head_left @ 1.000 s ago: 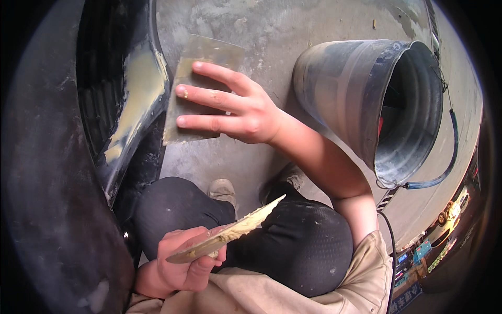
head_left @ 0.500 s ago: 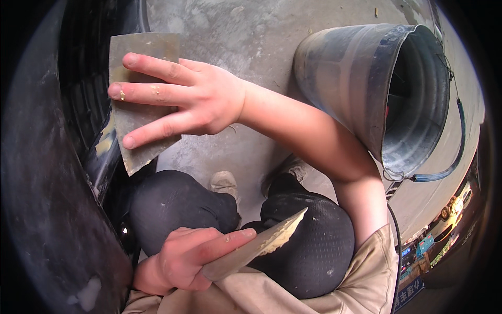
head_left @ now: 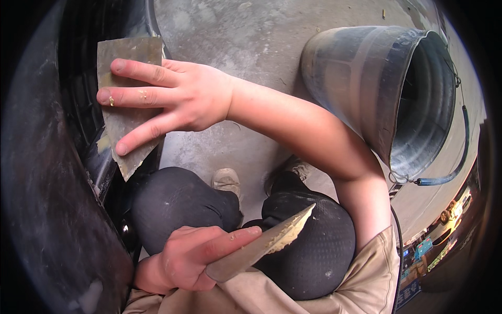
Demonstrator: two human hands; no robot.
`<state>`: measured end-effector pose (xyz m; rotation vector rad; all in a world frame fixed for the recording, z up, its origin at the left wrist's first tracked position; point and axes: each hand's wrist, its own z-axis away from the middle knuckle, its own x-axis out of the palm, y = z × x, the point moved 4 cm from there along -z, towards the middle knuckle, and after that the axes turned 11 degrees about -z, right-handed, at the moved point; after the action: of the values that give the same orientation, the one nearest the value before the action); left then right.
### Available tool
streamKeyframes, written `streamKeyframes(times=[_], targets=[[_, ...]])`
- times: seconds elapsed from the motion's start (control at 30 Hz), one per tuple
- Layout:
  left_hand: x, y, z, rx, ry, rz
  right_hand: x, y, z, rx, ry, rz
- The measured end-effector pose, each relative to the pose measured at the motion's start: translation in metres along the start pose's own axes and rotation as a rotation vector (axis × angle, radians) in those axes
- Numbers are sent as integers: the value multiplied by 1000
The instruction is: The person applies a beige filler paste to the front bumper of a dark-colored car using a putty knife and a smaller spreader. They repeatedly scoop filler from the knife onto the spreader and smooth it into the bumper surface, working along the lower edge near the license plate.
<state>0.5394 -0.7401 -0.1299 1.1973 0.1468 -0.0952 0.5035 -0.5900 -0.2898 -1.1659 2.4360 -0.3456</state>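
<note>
My right hand (head_left: 201, 97) reaches across to the upper left with its fingers spread over a thin grey scraper plate (head_left: 130, 49). The thumb is hidden behind the plate. Bits of yellowish putty stick to one finger. The plate is against or just in front of a black panel with slats (head_left: 81, 94); contact cannot be made out. Near my lap, my left hand (head_left: 185, 259) grips a second scraper (head_left: 235, 261), index finger stretched along it. Pale yellow putty (head_left: 287, 238) coats its far edge. A putty smear (head_left: 104, 142) shows on the dark part below the plate.
A metal bucket (head_left: 355, 78) with a blue-sleeved wire handle (head_left: 444, 180) is on the concrete floor (head_left: 219, 36) at the right, close to my right forearm. A large dark, dusty panel (head_left: 42, 172) fills the left side. My bent knees (head_left: 178, 204) are between my arms.
My right hand and its scraper plate have shifted slightly left in the picture. My left hand still holds its putty-coated scraper, almost unmoved. The bucket appears a little farther right.
</note>
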Motion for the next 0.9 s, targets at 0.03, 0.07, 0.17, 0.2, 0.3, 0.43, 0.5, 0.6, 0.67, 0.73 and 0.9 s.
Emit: streamKeyframes(times=[0.03,0.07,0.17,0.2,0.3,0.43,0.5,0.6,0.67,0.73,0.9], targets=[[0,0,0,-3,3,-17,0,2,1,10,-6,-12],[1,0,0,-3,1,-10,1,3,2,28,-27,-1],[0,1,-1,-12,5,-21,-1,6,6,75,-39,-30],[0,1,-1,1,16,-32,-3,8,8,80,-56,-15],[-1,-1,0,-10,-12,-7,-9,12,16,80,-79,-5],[-1,-2,2,-14,-19,-5,-18,17,32,122,-199,41],[-2,-2,4,-18,-13,10,-23,17,36,126,-211,44],[-3,-5,6,-25,-40,23,-33,14,43,158,-254,113],[-3,-6,9,-20,-46,30,-43,9,46,165,-225,118],[-2,-8,11,-11,-33,58,-50,1,47,169,-184,146],[0,-3,19,-223,210,322,-85,-23,38,274,-27,-9]])
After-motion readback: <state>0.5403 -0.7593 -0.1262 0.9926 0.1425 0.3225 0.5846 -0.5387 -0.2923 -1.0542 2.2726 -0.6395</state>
